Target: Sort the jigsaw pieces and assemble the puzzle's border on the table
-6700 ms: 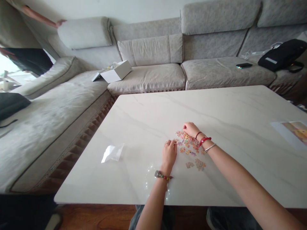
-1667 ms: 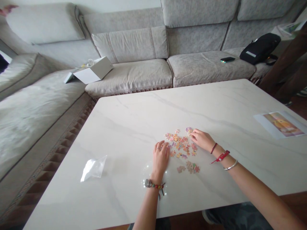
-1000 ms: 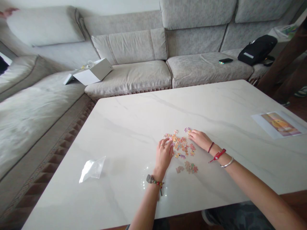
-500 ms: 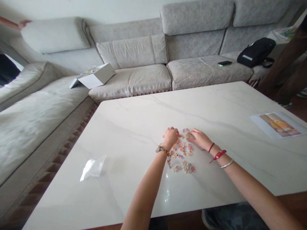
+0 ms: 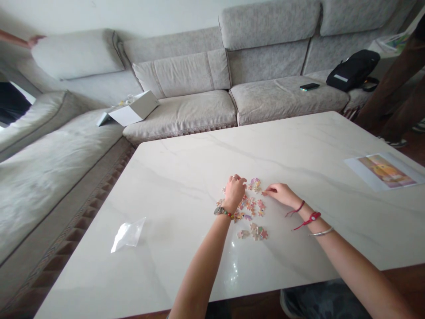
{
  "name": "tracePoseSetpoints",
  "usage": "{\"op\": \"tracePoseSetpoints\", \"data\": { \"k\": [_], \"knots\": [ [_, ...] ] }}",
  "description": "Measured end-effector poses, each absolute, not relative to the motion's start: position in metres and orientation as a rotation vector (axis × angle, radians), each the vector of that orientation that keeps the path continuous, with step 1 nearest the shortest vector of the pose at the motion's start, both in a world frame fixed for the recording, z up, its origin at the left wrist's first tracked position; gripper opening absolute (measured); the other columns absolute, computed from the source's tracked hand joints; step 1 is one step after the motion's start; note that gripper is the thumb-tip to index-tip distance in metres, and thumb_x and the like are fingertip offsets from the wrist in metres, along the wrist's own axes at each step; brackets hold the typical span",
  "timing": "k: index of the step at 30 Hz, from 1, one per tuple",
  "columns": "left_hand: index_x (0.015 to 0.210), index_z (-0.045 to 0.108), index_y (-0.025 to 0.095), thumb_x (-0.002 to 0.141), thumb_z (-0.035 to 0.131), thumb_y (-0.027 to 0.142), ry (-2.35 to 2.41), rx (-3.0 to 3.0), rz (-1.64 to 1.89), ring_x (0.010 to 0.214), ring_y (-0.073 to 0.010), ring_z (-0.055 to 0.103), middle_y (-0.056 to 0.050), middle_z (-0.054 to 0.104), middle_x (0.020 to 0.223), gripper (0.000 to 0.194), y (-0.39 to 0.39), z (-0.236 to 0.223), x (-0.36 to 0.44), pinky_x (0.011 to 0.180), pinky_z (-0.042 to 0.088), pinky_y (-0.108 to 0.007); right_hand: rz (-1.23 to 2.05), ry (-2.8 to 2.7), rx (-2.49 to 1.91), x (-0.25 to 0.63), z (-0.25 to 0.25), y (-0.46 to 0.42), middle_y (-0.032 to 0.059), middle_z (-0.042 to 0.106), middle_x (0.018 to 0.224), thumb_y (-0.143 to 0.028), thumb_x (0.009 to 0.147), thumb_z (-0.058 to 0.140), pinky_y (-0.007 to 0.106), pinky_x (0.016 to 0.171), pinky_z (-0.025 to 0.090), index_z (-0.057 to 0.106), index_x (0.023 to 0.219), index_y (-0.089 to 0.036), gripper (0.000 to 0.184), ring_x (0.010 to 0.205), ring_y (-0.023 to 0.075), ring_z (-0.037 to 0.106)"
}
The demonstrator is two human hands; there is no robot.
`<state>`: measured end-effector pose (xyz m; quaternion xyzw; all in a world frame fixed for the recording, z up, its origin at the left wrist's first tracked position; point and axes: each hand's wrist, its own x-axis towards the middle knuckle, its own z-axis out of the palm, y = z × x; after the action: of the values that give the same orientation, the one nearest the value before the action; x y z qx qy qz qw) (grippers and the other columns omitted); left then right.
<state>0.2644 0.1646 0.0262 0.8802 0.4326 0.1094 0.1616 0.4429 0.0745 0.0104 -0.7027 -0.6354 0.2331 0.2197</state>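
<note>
Small jigsaw puzzle pieces (image 5: 251, 204) in pink, orange and yellow lie in a loose pile on the white marbled table (image 5: 186, 266). My left hand (image 5: 235, 190) is over the pile's left side, its fingers curled down; whatever is in them is hidden. To the right of the pile, my right hand (image 5: 280, 193) pinches a small pinkish puzzle piece (image 5: 264, 193) between thumb and fingertips. Beyond the pile sits a little cluster of purple and yellow pieces (image 5: 255, 184). Nearer me is a separate group of pale, green and pink pieces (image 5: 257, 231).
A clear plastic bag (image 5: 129, 235) lies at the table's left. On the right is a printed picture sheet (image 5: 385, 170). A grey sofa (image 5: 186, 108) behind holds an open white box (image 5: 134, 110), a phone (image 5: 309, 87) and a black backpack (image 5: 353, 71). Another person's legs (image 5: 398, 88) stand at the right.
My right hand has moved slightly right, away from the far cluster, and its fingers have closed in a pinch on a piece. My left hand stays over the pile.
</note>
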Motion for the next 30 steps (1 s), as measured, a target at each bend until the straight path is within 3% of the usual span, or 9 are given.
{"op": "tracePoseSetpoints", "data": {
  "k": [5,7,10,12,19,25,30],
  "knots": [
    [0.092,0.062,0.020,0.075,0.057,0.029,1.195,2.503,0.286,0.096,-0.0220,0.046,-0.008,0.053,0.097,0.020,0.165,0.022,0.273,0.083,0.039,-0.033,0.559,-1.779,-2.188,0.447,0.009,0.075,0.0026,0.063,0.062,-0.036,0.069,0.059,0.024,0.057,0.041,0.063,0.064,-0.018,0.020,0.061,0.0153,0.058],
    [0.089,0.062,0.019,0.070,0.061,0.026,1.205,2.480,0.268,0.097,-0.0236,0.046,-0.009,0.053,0.097,0.020,0.169,0.021,0.279,0.082,0.040,-0.034,0.458,-1.817,-2.171,0.442,0.012,0.079,0.0033,0.062,0.071,-0.030,0.068,0.061,0.023,0.061,0.041,0.064,0.074,-0.018,0.014,0.067,0.0152,0.058],
    [0.086,0.062,0.018,0.068,0.061,0.020,1.203,2.432,0.249,0.096,-0.0222,0.048,-0.009,0.056,0.096,0.018,0.173,0.021,0.286,0.083,0.039,-0.033,0.392,-1.964,-2.006,0.433,0.017,0.089,0.0041,0.058,0.090,-0.018,0.071,0.058,0.021,0.069,0.041,0.060,0.099,-0.020,0.029,0.078,0.0130,0.056],
    [0.085,0.062,0.017,0.070,0.058,0.018,1.198,2.387,0.237,0.091,-0.0190,0.051,-0.007,0.058,0.091,0.016,0.175,0.022,0.288,0.083,0.039,-0.030,0.386,-2.111,-1.902,0.428,0.017,0.096,0.0037,0.055,0.095,-0.014,0.073,0.054,0.021,0.070,0.040,0.057,0.105,-0.023,0.034,0.079,0.0120,0.055],
    [0.081,0.063,0.014,0.073,0.051,0.018,1.287,2.155,0.194,0.061,-0.0101,0.054,-0.002,0.064,0.069,0.015,0.207,0.035,0.267,0.058,0.041,-0.020,0.370,-2.353,-1.858,0.424,0.014,0.112,0.0047,0.054,0.095,-0.018,0.077,0.052,0.022,0.067,0.041,0.059,0.088,-0.018,0.013,0.074,0.0115,0.054],
    [0.076,0.062,0.015,0.069,0.052,0.016,1.504,2.063,0.182,0.060,-0.0108,0.054,-0.002,0.064,0.065,0.013,0.237,0.026,0.219,0.056,0.039,-0.020,0.353,-2.212,-1.903,0.441,0.021,0.093,0.0042,0.054,0.095,-0.024,0.081,0.048,0.021,0.068,0.041,0.057,0.093,-0.020,0.015,0.075,0.0115,0.055],
    [0.075,0.060,0.016,0.065,0.057,0.017,1.601,2.079,0.217,0.071,-0.0138,0.056,-0.004,0.064,0.077,0.011,0.235,0.012,0.205,0.060,0.040,-0.022,0.371,-2.227,-2.023,0.452,0.019,0.090,0.0046,0.055,0.087,-0.022,0.077,0.053,0.023,0.070,0.040,0.060,0.087,-0.019,0.013,0.078,0.0147,0.055]
  ]
}}
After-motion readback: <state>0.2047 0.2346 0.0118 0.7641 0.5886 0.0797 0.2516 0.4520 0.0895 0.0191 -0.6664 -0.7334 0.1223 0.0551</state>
